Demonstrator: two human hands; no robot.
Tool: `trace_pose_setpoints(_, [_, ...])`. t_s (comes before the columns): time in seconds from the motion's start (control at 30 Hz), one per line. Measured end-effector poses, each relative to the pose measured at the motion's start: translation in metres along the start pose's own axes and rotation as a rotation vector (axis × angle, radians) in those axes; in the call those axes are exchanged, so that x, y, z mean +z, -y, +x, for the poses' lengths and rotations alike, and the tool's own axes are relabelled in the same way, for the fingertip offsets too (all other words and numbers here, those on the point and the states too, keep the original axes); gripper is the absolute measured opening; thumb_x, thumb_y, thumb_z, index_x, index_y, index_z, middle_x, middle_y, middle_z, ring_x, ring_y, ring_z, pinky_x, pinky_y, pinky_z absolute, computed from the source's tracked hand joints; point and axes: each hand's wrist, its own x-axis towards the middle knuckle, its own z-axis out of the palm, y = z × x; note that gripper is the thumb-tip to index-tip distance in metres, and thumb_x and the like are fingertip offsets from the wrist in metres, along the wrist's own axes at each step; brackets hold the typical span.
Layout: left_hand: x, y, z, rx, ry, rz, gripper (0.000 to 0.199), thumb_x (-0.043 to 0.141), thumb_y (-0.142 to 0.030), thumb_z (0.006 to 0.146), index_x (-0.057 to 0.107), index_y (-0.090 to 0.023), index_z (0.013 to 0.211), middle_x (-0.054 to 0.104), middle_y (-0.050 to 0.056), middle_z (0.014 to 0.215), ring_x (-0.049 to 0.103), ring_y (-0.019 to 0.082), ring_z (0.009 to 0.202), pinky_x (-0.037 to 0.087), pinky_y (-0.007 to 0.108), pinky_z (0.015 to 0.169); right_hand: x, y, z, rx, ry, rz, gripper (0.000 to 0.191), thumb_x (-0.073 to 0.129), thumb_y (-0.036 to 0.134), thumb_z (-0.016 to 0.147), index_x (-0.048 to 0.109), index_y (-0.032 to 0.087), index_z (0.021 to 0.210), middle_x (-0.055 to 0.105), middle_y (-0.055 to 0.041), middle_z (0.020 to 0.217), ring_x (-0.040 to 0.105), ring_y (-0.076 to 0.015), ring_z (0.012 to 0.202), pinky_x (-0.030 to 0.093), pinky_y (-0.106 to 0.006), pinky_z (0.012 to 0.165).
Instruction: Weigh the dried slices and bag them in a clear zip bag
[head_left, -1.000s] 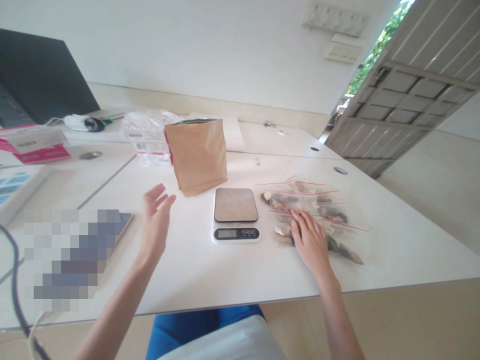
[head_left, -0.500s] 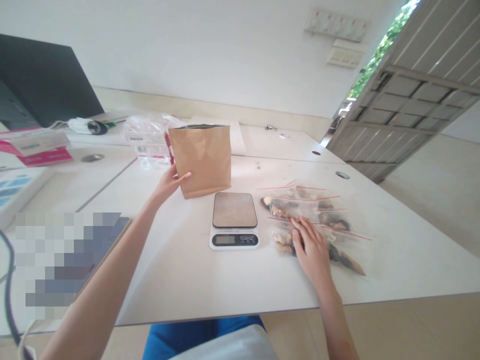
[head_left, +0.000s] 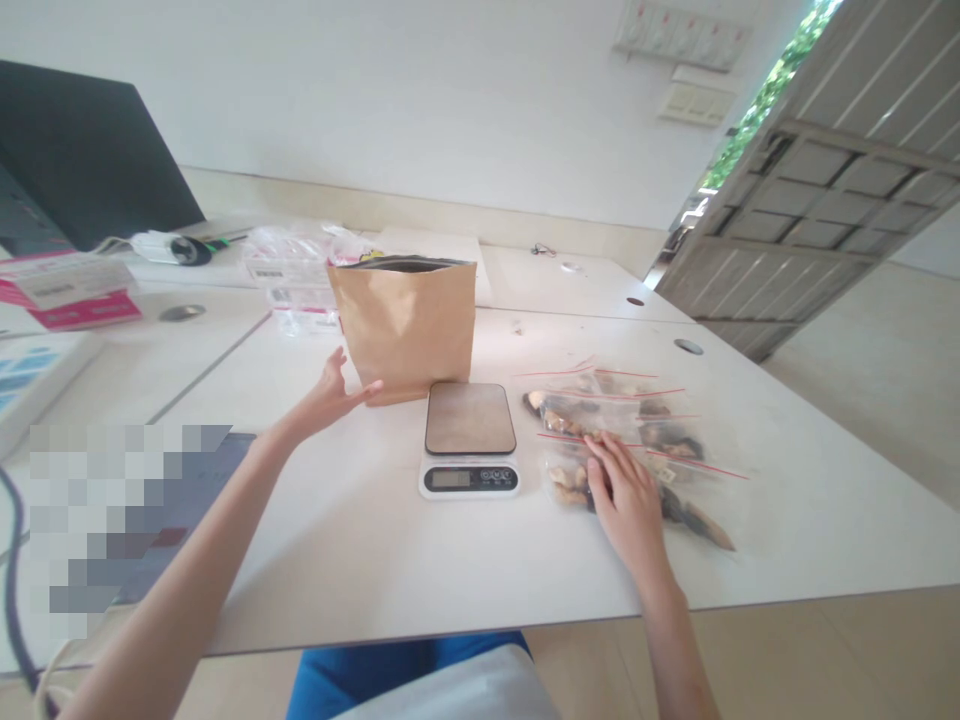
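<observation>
A brown paper bag (head_left: 409,330) stands upright with its top open, just behind a small white scale (head_left: 470,420) with a metal plate. My left hand (head_left: 330,395) is at the bag's lower left corner, thumb and fingers spread, holding nothing; the thumb tip is at the bag's front. Several clear zip bags (head_left: 679,440) with red seal lines and dark and tan dried pieces overlap to the right of the scale. My right hand (head_left: 624,490) lies on the nearest of them, its fingers loosely stretched out.
At the back left are a dark monitor (head_left: 90,155), a white device (head_left: 169,248), pink and white boxes (head_left: 82,305) and plastic-wrapped packs (head_left: 296,275). A flat, partly blurred item (head_left: 214,480) lies under my left forearm. A cable (head_left: 15,590) runs down the left edge.
My left hand has let go of the paper bag's side and moved slightly down and left, opening. The bag sits a little lower and its mouth looks wider. The right hand has hardly moved.
</observation>
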Motion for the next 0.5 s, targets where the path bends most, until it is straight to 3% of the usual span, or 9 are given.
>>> trace_pose_setpoints(0.1, [0.011, 0.013, -0.01, 0.009, -0.07, 0.03, 0.105, 0.062, -0.055, 0.072, 0.006, -0.008, 0.148, 0.016, 0.025, 0.152, 0.022, 0.033, 0.14, 0.025, 0.045, 0.112, -0.001, 0.001, 0.0, 0.002, 0.0, 0.002, 0.048, 0.029, 0.038, 0.096, 0.064, 0.013, 0.118, 0.061, -0.0129, 0.126, 0.055, -0.0284, 0.119, 0.043, -0.045, 0.097])
trace_pose_setpoints(0.17, [0.018, 0.02, -0.015, -0.04, -0.112, 0.068, 0.102, 0.056, -0.057, 0.076, 0.005, -0.005, 0.147, 0.016, 0.027, 0.152, 0.021, 0.033, 0.14, 0.026, 0.045, 0.111, -0.001, 0.001, 0.0, 0.003, -0.001, 0.006, 0.048, 0.029, 0.038, 0.096, 0.064, 0.013, 0.117, 0.061, -0.0134, 0.126, 0.055, -0.0285, 0.119, 0.043, -0.045, 0.096])
trace_pose_setpoints(0.23, [0.026, 0.026, -0.019, -0.073, -0.139, 0.2, 0.095, 0.05, -0.055, 0.081, 0.01, 0.002, 0.145, 0.021, 0.03, 0.15, 0.022, 0.034, 0.14, 0.026, 0.046, 0.111, -0.002, 0.001, 0.0, 0.001, 0.001, 0.008, 0.048, 0.029, 0.037, 0.096, 0.064, 0.013, 0.117, 0.061, -0.0137, 0.126, 0.055, -0.0286, 0.118, 0.044, -0.045, 0.096])
trace_pose_setpoints(0.33, [0.036, 0.034, -0.026, -0.011, -0.13, 0.462, 0.078, 0.041, -0.044, 0.087, 0.023, 0.011, 0.14, 0.029, 0.033, 0.145, 0.024, 0.036, 0.139, 0.025, 0.048, 0.112, -0.002, 0.001, 0.0, -0.002, 0.006, 0.005, 0.048, 0.029, 0.037, 0.096, 0.064, 0.013, 0.118, 0.061, -0.0136, 0.126, 0.056, -0.0289, 0.118, 0.044, -0.045, 0.095])
trace_pose_setpoints(0.5, [0.041, 0.045, -0.034, 0.105, -0.097, 0.656, 0.063, 0.039, -0.035, 0.088, 0.038, 0.009, 0.133, 0.036, 0.03, 0.143, 0.026, 0.035, 0.138, 0.021, 0.046, 0.113, -0.002, 0.001, -0.001, 0.012, 0.008, 0.014, 0.048, 0.03, 0.038, 0.096, 0.064, 0.013, 0.117, 0.061, -0.0132, 0.127, 0.055, -0.0289, 0.119, 0.044, -0.046, 0.096])
